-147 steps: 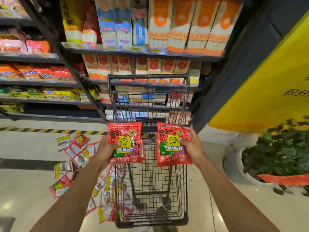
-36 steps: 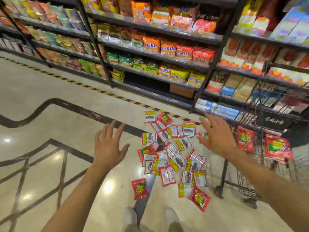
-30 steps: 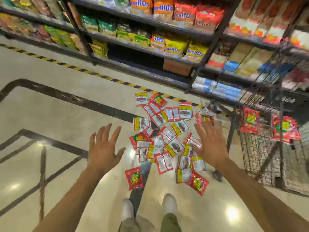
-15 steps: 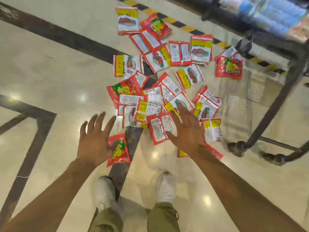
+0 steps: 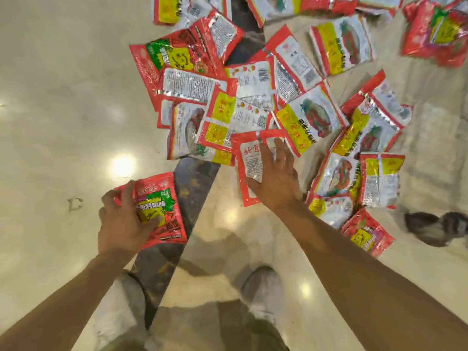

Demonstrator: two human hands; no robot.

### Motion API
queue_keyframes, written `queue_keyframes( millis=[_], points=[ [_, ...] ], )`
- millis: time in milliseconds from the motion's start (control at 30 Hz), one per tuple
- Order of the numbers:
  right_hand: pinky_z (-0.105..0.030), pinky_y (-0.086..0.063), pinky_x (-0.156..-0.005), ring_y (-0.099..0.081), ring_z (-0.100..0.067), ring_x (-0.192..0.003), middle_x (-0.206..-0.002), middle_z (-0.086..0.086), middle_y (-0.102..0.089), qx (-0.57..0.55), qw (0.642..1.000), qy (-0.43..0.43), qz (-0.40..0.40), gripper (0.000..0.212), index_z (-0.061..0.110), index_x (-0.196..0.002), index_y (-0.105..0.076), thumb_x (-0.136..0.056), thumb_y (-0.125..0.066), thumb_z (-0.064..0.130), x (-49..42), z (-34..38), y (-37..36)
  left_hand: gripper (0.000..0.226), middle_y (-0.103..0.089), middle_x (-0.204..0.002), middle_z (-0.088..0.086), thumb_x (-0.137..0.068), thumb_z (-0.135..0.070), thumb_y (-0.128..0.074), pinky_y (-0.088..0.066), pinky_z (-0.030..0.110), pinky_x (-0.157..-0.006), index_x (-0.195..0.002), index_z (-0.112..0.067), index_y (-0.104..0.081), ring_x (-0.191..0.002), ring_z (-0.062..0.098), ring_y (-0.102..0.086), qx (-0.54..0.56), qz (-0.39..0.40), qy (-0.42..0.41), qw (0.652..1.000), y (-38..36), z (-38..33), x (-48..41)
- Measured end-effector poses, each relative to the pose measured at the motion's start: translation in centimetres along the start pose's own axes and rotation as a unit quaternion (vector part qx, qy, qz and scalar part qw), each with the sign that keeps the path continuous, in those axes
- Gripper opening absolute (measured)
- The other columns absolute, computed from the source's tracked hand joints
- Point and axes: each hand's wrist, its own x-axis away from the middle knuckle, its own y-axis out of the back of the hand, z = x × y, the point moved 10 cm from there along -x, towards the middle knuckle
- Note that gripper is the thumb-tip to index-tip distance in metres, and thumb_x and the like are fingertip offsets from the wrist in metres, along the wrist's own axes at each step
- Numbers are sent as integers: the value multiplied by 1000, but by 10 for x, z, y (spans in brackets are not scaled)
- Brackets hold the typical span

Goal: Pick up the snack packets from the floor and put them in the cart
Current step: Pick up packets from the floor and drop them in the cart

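- Head view, the change: half a second ago both hands hovered spread above the floor (image 5: 63, 110); now both have landed on packets. The camera has dropped closer too, so the heap (image 5: 253, 97) fills the top of the view.
- Head view, left side: my left hand (image 5: 124, 219) grasps the red packet (image 5: 162, 198) that lies alone on the floor, apart from the heap's near edge and half over the dark stripe (image 5: 195, 178). Fingers curl over its left edge, and the thumb presses its face.
- Head view, right side: my right hand (image 5: 277, 181) lies on the white packet (image 5: 249, 158) at the heap's near edge. Fingers are straight and spread on top of it, not closed round it, so this grip isn't made yet.
- What it means: I judge the left pick is nearly secured, while the right needs the fingers to curl under an edge before lifting.
- The cart itself is out of frame. A dark blur at the right edge is probably its wheel (image 5: 435, 228), so both packets will have to travel up and to the right.
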Motion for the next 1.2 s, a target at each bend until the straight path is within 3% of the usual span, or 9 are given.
queue_keyframes(
  millis=[133,233,400,500,600,733,900,1033,1200],
  points=[
    [-65,-45,-104,-18,-47,-152,-170,-18,-6,-47,998,-37,-13,108,24,-164,-16,-82,-81,52,-2,-9,-13,114,-23,-152,21,-69,-10,-95,-49,55,-104,-159,-18,-26,-121,49,-55,115,-39,41,992,-2,4,-2],
    [-66,-46,-103,-33,-50,-142,-166,-21,-13,-88,995,-45,-15,109,20,-160,-23,-77,-88,46,0,-8,-8,114,-53,-137,15,-67,-3,-94,-49,56,-104,-158,-19,-28,-126,45,-57,171,-36,75,982,1,3,-5],
    [-65,-51,-100,-39,-46,-141,-161,-21,-24,-149,988,-15,-49,105,25,-154,-29,-71,-90,45,15,4,32,89,-69,-122,7,-77,4,-85,-52,47,-95,-149,-28,-42,-111,37,-66,221,-11,100,970,28,-17,9],
    [-61,-52,-103,-37,-43,-145,-161,-19,-24,-155,984,-3,-82,103,25,-157,-31,-74,-86,52,35,13,86,88,-71,-116,1,-74,9,-86,-59,53,-90,-137,-39,-48,-107,32,-70,281,23,77,956,61,-42,27],
    [-60,-47,-106,-35,-44,-147,-164,-20,-23,-159,980,-3,-120,102,28,-158,-27,-78,-83,55,56,20,172,86,-72,-114,2,-75,22,-78,-63,49,-80,-136,-32,-51,-103,29,-73,359,49,45,931,122,-100,54],
    [-61,-55,-98,-38,-46,-146,-166,-19,-22,-188,966,-38,-173,101,29,-157,-23,-79,-82,55,105,20,321,81,-73,-111,8,-77,28,-69,-63,36,-61,-138,-24,-50,-87,22,-76,415,103,-43,903,236,-213,114],
    [-57,-54,-101,-33,-42,-151,-167,-17,-18,-251,932,-62,-253,99,30,-158,-24,-79,-80,50,210,11,542,80,-70,-117,9,-76,22,-68,-65,40,-66,-140,-22,-49,-96,27,-75,428,151,-152,878,397,-361,241],
    [-55,-55,-99,-38,-42,-148,-166,-18,-19,-250,904,-90,-336,102,28,-158,-23,-76,-83,45,307,-10,715,78,-66,-115,6,-82,30,-55,-60,27,-61,-145,-13,-42,-84,11,-73,411,153,-227,870,505,-470,351],
    [-53,-48,-108,-37,-44,-146,-162,-24,-26,-230,863,-116,-434,102,19,-155,-33,-72,-88,37,438,-42,888,79,-66,-125,12,-82,23,-66,-59,46,-80,-132,-36,-49,-103,33,-67,386,159,-324,849,603,-578,488]
  ],
)
